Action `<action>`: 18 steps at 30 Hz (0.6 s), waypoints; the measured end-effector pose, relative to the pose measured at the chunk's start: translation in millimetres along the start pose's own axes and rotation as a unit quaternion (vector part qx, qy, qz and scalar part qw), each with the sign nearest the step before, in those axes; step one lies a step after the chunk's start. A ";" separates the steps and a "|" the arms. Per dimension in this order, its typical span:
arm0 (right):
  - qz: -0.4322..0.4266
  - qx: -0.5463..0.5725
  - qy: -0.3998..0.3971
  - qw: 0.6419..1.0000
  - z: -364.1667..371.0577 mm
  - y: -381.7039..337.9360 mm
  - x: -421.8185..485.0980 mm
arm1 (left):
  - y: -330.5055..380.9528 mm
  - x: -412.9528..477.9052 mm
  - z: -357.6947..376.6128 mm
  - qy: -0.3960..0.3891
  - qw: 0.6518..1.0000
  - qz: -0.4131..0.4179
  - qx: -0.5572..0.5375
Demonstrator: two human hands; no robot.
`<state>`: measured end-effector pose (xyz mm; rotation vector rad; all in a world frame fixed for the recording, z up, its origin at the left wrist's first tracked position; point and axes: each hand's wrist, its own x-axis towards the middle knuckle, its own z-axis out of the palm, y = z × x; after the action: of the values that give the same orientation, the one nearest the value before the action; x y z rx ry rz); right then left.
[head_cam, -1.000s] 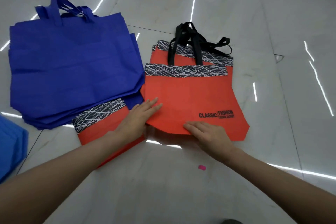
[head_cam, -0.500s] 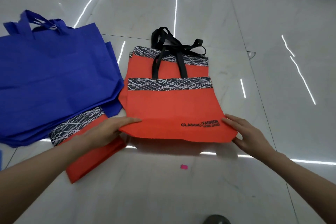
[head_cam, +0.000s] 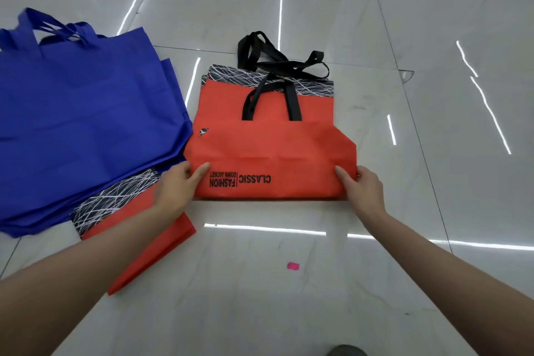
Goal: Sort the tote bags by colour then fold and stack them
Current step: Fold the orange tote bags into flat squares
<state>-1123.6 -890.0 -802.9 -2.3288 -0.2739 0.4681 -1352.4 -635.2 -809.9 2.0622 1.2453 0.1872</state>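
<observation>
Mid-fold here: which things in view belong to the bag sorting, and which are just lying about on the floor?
In the job: red tote bag, gripped by left hand and right hand; red stack under it; blue tote bags; stray red bag partly under them.
Lying about: pink scrap; dark object at the bottom edge, too cropped to identify.

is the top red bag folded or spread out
Folded: top red bag doubled over, its print upside down, left hand and right hand gripping it.
</observation>
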 end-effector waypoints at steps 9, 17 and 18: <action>0.040 -0.237 0.059 0.969 23.5 -9.0 3.2 | 24.2 -0.3 31.8 0.159 0.953 0.038 0.257; -0.314 -0.280 0.150 0.895 66.9 -30.2 6.1 | 39.3 19.2 71.3 0.034 0.920 0.279 0.272; -0.370 -0.270 0.107 0.882 78.1 -38.8 5.3 | 36.7 21.5 74.5 0.022 0.931 0.253 0.263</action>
<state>-1153.0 -811.9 -828.9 -2.5147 -1.2570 -0.2880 -1280.8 -664.9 -846.4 2.8407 0.8117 0.1423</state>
